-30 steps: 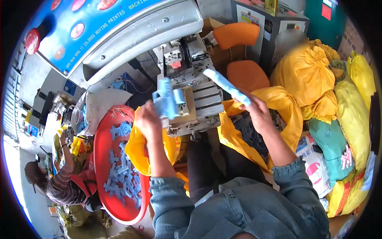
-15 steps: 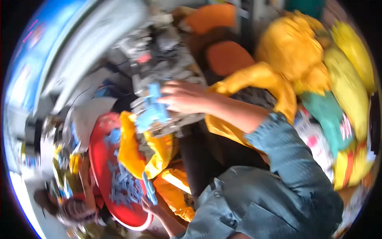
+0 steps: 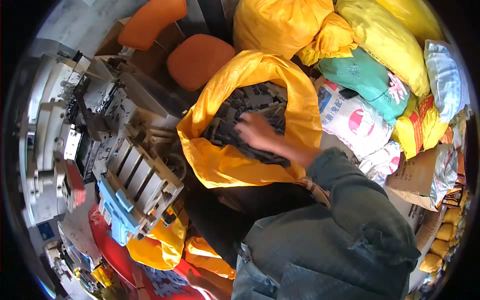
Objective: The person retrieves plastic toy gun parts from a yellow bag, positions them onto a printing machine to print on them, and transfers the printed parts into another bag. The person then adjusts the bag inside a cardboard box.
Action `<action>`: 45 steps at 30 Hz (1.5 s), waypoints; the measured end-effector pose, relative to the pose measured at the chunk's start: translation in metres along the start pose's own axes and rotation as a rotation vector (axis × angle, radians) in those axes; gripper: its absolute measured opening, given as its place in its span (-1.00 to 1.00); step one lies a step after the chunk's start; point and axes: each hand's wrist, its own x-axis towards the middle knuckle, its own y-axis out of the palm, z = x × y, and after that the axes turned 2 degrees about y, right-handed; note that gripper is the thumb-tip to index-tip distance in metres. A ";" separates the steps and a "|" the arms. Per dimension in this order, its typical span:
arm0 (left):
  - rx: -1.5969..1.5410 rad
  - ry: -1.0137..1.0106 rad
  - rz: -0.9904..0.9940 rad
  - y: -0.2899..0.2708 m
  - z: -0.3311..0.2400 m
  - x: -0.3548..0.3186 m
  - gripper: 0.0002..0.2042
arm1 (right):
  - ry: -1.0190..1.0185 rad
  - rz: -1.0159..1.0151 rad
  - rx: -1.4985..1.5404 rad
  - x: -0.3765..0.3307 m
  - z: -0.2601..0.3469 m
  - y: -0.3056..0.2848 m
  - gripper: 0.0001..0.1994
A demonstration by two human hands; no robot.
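Observation:
Over the open yellow sack [image 3: 305,117], my right hand [image 3: 257,132] reaches down among grey plastic pieces [image 3: 257,100]. Its fingers are curled and close together, and whatever they grip is hidden against the pile. My left hand [image 3: 202,281] is low at the bottom edge, beside the red tub [image 3: 107,250]; its fingers are too indistinct to read. Light blue plastic pieces [image 3: 162,280] lie in the tub. A light blue toy pistol part [image 3: 119,210] rests on the metal fixture [image 3: 142,172] at the left, with neither hand on it.
A machine [image 3: 107,115] with metal parts stands at left. An orange chair [image 3: 200,60] is behind the sack. Full yellow, green and white sacks [image 3: 355,117] and a cardboard box [image 3: 415,175] crowd the right. Another person's arm [image 3: 141,287] shows by the tub.
My right hand has left the light blue part at the fixture and moved into the yellow sack. The view has swung right. The blue piece earlier in my left hand no longer shows.

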 end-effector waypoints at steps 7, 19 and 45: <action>0.270 0.171 0.122 0.016 -0.057 0.012 -0.81 | 0.648 0.615 -0.464 0.015 -0.173 0.028 -0.80; -0.187 -0.030 0.155 0.013 -0.146 0.034 -0.72 | 1.263 0.189 1.295 -0.033 -0.107 0.010 -0.73; -0.226 0.628 -0.347 -0.044 -0.320 0.186 -0.84 | 0.519 0.150 0.908 -0.056 0.018 -0.041 -0.63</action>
